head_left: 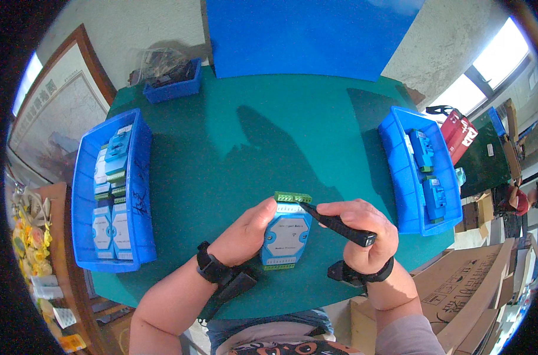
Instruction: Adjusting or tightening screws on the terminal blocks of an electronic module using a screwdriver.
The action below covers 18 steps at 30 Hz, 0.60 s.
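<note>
A blue electronic module (285,235) with a grey-white label face is held upright at the near middle of the table, my left hand (245,235) gripping its left side. Green screw terminal blocks (292,197) line its top end, and another green row runs along the bottom. My right hand (370,236) is closed around a slim black pen-shaped tool (343,228), thumb and fingers along its body. The thin tip of that tool meets the module near the top terminals; whether it touches a screw is too small to tell.
On the left, a blue bin (144,219) holds several similar modules. Another blue bin (390,148) on the right holds blue modules. A small blue tray (189,89) with dark items and plastic wrap is at the far left. Cardboard boxes (464,284) stand off the table's right side.
</note>
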Available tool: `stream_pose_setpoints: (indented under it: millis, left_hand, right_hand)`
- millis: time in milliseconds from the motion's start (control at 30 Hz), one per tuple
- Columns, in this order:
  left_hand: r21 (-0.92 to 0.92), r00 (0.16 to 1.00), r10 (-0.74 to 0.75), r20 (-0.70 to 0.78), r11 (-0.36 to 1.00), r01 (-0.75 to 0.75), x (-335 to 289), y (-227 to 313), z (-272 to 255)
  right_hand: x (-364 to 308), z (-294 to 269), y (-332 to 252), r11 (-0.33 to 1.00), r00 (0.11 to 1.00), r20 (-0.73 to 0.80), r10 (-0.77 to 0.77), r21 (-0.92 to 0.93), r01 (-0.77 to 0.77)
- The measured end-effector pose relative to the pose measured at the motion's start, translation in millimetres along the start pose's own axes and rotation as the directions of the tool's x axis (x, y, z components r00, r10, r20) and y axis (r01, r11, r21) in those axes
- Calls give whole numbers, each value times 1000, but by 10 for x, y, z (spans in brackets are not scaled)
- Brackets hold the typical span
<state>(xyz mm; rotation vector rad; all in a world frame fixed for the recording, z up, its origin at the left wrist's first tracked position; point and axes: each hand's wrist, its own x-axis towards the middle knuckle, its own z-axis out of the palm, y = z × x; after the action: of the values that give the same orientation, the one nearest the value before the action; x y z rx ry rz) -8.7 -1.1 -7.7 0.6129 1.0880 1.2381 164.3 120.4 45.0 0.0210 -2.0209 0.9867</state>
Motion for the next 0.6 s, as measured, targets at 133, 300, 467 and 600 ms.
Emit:
stream_pose_setpoints:
  millis: [133,300,467,600]
  left_hand:
    - [29,1000,18,6,999,-18,-22,23,5]
    - [-10,1000,11,-7,1000,-11,-14,18,31]
    - [-5,1000,26,-2,1000,-26,-27,42,38]
    - [-18,1000,22,0,1000,-22,-29,40,46]
  right_hand:
    - [10,-12,-5,1000,1000,16,-9,-26,10]
    - [11,-20,3,999,1000,20,-21,-34,22]
    - [29,-25,-4,999,999,29,-32,-37,33]
    - [27,-30,-6,999,999,30,-30,-34,31]
